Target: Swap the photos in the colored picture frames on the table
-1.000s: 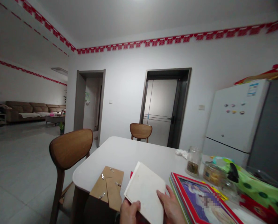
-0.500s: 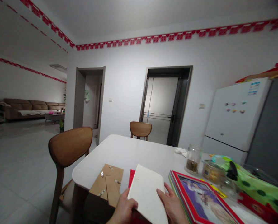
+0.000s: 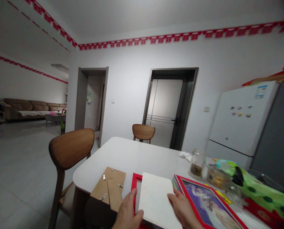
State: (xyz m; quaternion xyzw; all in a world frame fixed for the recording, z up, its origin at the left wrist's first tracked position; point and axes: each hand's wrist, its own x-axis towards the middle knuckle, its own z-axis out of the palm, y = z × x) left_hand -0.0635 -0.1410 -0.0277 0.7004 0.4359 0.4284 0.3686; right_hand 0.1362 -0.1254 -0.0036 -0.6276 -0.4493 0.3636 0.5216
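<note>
An off-white rectangular card (image 3: 157, 198) with a small dark dot lies over a red picture frame (image 3: 137, 176), whose top left corner and left side show. My left hand (image 3: 128, 211) closes on the frame's left side, its thumb near the card's lower left corner. My right hand (image 3: 183, 208) grips the card's right edge, thumb on top and fingers along the side. Left of them lies a brown backing board (image 3: 106, 187) with metal clips and a stand leg. Right of my right hand, a red-framed photo (image 3: 211, 203) tops a stack of frames.
On the white table (image 3: 122, 152) stand a glass jar (image 3: 197, 163) with dark contents and a tub of yellowish food (image 3: 218, 176). A green bag (image 3: 258, 190) lies at the right. Wooden chairs stand left (image 3: 71, 149) and behind (image 3: 143, 132). A fridge (image 3: 242, 121) is at the right.
The card has come down and right, lying flatter, so more of the red frame shows. My left hand has moved from the card to the frame's side; my right hand has shifted right.
</note>
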